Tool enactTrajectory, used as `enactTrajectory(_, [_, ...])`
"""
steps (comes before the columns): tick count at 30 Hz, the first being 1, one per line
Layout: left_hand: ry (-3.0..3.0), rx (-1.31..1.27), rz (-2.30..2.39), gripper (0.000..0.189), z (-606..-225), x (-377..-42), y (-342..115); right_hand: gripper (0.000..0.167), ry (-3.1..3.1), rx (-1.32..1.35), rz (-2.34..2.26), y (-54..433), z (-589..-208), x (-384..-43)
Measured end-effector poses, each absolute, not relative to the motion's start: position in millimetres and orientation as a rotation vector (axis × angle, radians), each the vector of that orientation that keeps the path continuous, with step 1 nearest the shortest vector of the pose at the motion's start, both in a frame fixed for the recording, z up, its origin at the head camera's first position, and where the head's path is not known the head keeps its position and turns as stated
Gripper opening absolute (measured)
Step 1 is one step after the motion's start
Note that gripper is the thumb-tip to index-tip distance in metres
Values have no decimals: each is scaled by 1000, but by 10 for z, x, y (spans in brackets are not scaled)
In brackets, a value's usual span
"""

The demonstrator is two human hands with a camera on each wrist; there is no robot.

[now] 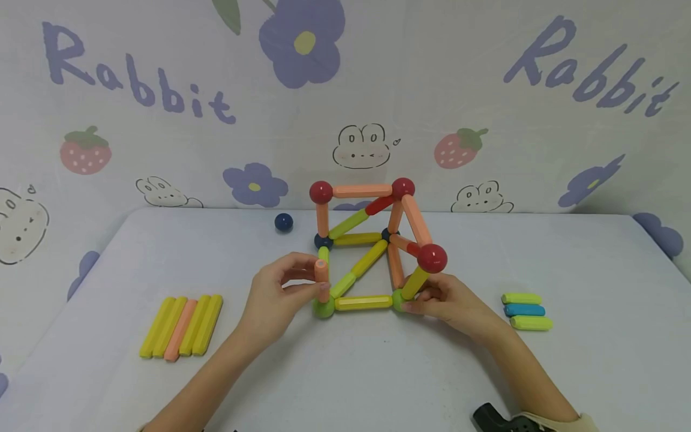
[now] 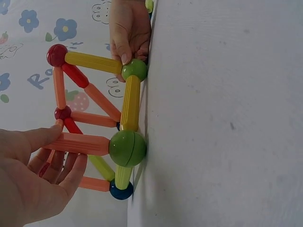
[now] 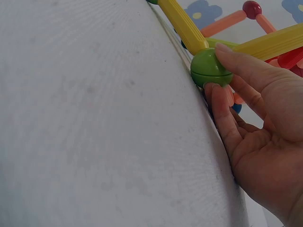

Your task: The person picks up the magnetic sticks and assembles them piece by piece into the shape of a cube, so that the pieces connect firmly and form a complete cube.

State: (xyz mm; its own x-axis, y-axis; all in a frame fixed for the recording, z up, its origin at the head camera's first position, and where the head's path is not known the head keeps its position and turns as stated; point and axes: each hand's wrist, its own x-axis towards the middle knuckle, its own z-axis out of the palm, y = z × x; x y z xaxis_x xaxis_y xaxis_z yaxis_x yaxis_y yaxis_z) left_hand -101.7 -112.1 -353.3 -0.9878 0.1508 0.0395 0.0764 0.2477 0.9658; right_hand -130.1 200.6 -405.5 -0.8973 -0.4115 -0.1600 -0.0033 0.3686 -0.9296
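Observation:
A frame of rods and balls stands mid-table. My left hand [image 1: 278,294] pinches an upright orange rod [image 1: 321,271] between thumb and fingers. In the left wrist view that rod meets the front-left green ball [image 2: 128,149]. My right hand [image 1: 456,309] pinches the front-right green ball [image 3: 206,66], from which a yellow rod [image 1: 415,283] leans up to a red ball [image 1: 432,258]. A yellow rod [image 1: 364,303] links the two green balls. Behind, dark blue balls [image 1: 323,241] form the lower corners, and orange rods rise to red balls [image 1: 321,192].
A loose dark blue ball [image 1: 284,222] lies at the back left. Several yellow rods [image 1: 207,324] and one orange rod [image 1: 180,330] lie in a row at left. Two short green rods [image 1: 531,323] and a blue rod [image 1: 525,309] are at right. A printed cloth hangs behind.

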Motion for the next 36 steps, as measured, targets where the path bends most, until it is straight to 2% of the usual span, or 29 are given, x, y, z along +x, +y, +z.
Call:
enactTrajectory(14, [2479,280,1755,35,-3293,-1163,-1331,42,2257,-361,-1551,2005,-4067,-1301])
enactTrajectory(19, [2519,186,1753,36,-3245,-1321,-1418,42,2262,-360,-1548,2007,-4073,-1302])
enactTrajectory(29, [2706,-45,1784,34,-3445,-1775,-1395,41,2260,-368,-1548,2014,-4079,-1300])
enactTrajectory(36, [2830,-129,1723,41,-3623,-2078,-1398,40,2247,-377,-1561,2009,-4083,-1308])
